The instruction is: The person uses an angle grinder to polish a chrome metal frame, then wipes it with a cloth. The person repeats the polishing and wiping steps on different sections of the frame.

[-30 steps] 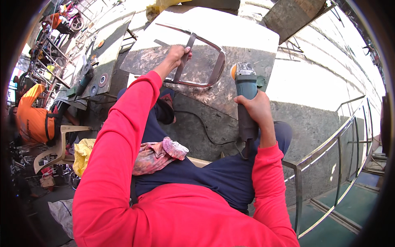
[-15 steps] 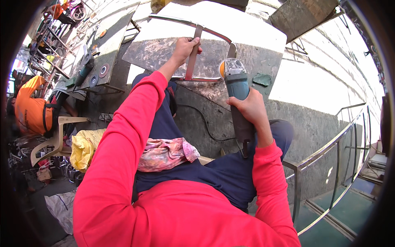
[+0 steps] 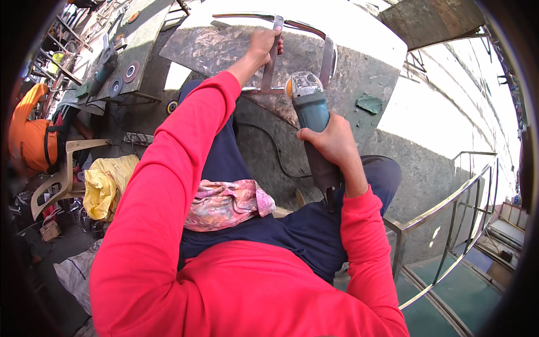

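Note:
A shiny steel frame (image 3: pixel 328 56) of flat bars lies on a worn grey slab (image 3: pixel 219 48). My left hand (image 3: pixel 263 44) grips its middle upright bar. An angle grinder (image 3: pixel 310 109) with a blue-grey body sits in my right hand (image 3: pixel 331 140), which is wrapped around the barrel. The grinder's head is at the frame's lower crossbar, beside my left wrist. Both arms wear red sleeves. A black cable (image 3: pixel 275 149) runs down the slab's face below the grinder.
A pink patterned cloth (image 3: pixel 224 203) lies on my lap. A yellow bag (image 3: pixel 106 185) and a plastic chair (image 3: pixel 62 174) stand at left, near a person in orange (image 3: pixel 28 137). Grinding discs (image 3: pixel 124 73) lie on a table. Steel railings (image 3: pixel 443 213) stand at right.
The grinder has moved up and left, from beside the slab onto the frame's lower bar. My left hand has shifted its hold up the middle bar. The view has tilted closer to the slab.

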Demonstrator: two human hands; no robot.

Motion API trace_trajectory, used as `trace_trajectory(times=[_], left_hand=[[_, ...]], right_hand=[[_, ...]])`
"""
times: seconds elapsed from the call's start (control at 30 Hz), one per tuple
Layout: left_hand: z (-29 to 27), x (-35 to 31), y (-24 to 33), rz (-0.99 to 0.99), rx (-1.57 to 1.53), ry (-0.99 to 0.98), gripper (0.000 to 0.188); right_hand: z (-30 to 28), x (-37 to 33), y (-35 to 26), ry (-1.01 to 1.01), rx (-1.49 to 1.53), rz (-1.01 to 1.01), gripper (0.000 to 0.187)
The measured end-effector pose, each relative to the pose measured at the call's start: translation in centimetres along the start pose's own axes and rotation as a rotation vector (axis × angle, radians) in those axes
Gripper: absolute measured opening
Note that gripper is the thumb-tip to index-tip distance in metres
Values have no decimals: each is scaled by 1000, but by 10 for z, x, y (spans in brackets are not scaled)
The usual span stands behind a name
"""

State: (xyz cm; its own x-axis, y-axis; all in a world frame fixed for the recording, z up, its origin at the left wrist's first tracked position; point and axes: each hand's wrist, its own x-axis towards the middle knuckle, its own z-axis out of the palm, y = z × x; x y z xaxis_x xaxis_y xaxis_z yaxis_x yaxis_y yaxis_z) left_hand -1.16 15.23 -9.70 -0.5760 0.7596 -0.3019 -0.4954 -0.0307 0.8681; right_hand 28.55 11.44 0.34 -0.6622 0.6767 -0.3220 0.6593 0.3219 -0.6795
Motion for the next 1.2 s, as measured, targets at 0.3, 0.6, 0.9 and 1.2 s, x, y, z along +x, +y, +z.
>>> trace_trajectory(times=[0.3, 0.6, 0.9, 1.2], left_hand=[[10, -3, 14, -114, -84, -268, 37], [37, -21, 6, 119, -15, -125, 37], [44, -26, 2, 218, -49, -112, 41], [48, -32, 3, 319, -34, -109, 37]], right_hand=[[0, -3, -7, 40, -9, 10, 57], [6, 0, -12, 10, -53, 53, 57], [14, -1, -22, 30, -123, 93, 61], [17, 2, -25, 17, -157, 123, 57]])
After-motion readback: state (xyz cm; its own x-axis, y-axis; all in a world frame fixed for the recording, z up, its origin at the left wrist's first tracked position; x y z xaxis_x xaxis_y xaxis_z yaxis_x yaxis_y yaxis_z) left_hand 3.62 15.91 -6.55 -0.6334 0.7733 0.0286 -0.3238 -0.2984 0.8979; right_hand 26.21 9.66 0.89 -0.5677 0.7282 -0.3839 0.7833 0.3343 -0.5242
